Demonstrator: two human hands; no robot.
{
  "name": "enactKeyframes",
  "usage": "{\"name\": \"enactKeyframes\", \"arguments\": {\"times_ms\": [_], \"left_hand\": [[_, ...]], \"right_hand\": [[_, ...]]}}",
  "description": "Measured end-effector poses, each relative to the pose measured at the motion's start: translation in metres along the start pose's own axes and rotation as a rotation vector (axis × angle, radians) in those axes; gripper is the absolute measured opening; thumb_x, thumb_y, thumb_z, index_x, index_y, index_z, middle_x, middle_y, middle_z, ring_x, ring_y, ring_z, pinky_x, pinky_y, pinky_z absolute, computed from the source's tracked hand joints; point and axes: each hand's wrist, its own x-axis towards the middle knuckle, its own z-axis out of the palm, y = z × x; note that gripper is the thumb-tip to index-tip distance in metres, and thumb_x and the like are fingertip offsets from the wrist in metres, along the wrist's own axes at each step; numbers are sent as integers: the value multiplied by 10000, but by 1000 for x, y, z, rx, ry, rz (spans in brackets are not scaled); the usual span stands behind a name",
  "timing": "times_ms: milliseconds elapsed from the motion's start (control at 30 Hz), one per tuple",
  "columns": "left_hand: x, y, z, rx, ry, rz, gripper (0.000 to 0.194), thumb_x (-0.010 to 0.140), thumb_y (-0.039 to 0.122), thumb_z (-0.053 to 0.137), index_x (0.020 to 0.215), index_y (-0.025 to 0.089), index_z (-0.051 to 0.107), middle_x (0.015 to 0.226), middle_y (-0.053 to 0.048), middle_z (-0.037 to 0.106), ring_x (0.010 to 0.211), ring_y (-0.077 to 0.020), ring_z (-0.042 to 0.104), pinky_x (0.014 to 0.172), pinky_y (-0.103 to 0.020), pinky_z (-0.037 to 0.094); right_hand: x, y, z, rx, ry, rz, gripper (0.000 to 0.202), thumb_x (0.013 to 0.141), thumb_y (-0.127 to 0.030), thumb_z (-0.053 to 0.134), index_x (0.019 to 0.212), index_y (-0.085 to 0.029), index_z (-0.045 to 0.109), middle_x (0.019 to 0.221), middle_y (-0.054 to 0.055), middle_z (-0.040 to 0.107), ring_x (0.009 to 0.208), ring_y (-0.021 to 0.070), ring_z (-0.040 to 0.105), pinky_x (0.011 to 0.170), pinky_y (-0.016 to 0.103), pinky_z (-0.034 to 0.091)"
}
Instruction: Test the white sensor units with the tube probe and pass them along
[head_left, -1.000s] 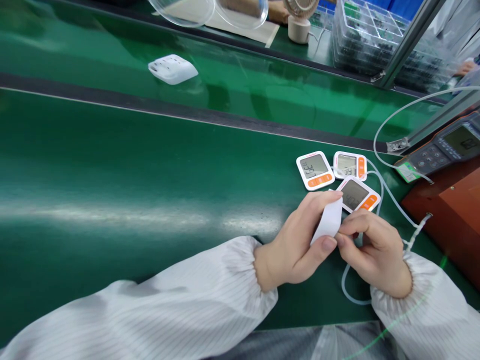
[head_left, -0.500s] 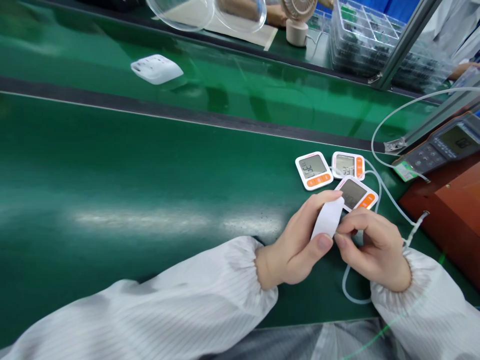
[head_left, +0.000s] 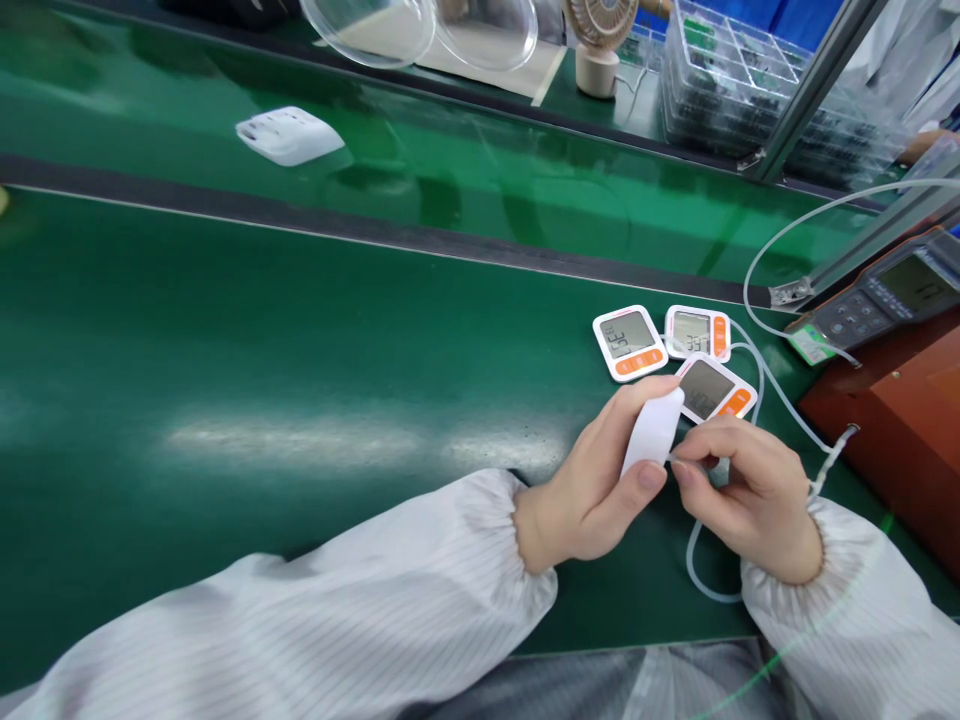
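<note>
My left hand [head_left: 600, 480] grips a white blood pressure monitor [head_left: 652, 432], tilted so mostly its side shows. Close against it, my right hand [head_left: 742, 492] pinches the end of a thin pale air tube [head_left: 670, 458]; whether the tube sits in the monitor's port is hidden by the fingers. Just beyond my hands lie three similar monitors with orange buttons and grey screens: a left one [head_left: 630, 343], a right one [head_left: 697, 333] and a nearer one [head_left: 714, 388], partly behind my fingers. Pale tubing [head_left: 699, 575] loops beneath my right hand.
An orange-brown box [head_left: 892, 400] with tube fittings stands at right, a digital gauge [head_left: 885, 300] on it. Past the dark rail, a white casing [head_left: 291, 136] lies on a green belt. Behind are a small fan [head_left: 598, 70], clear compartment trays [head_left: 739, 80] and a metal post [head_left: 814, 90].
The white casing has shifted left along the belt. A co-worker's arm behind the clear bowls has mostly gone from view. The gauge's reading differs. My hands have barely moved.
</note>
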Motion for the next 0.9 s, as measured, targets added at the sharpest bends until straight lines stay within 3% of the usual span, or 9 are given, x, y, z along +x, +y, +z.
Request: {"name": "enactKeyframes", "arguments": {"times_ms": [700, 900], "left_hand": [[-2, 0, 3, 26, 9, -22, 500, 1016, 462, 403, 1467, 251, 351, 1296, -123, 518, 1097, -250, 550, 992, -450, 462], [0, -3, 1, -164, 6, -53, 497, 1009, 489, 403, 1454, 269, 415, 1265, -93, 545, 1025, -226, 550, 936, -406, 480]], "right_hand": [[-3, 2, 5, 89, 8, 84, 116, 881, -141, 600, 786, -207, 590, 636, -25, 600, 549, 105, 561, 509, 218, 454], [-2, 1, 3, 124, 5, 119, 92, 871, -129, 594, 820, -206, 584, 658, -27, 599, 560, 106, 545, 526, 222, 450]]}}
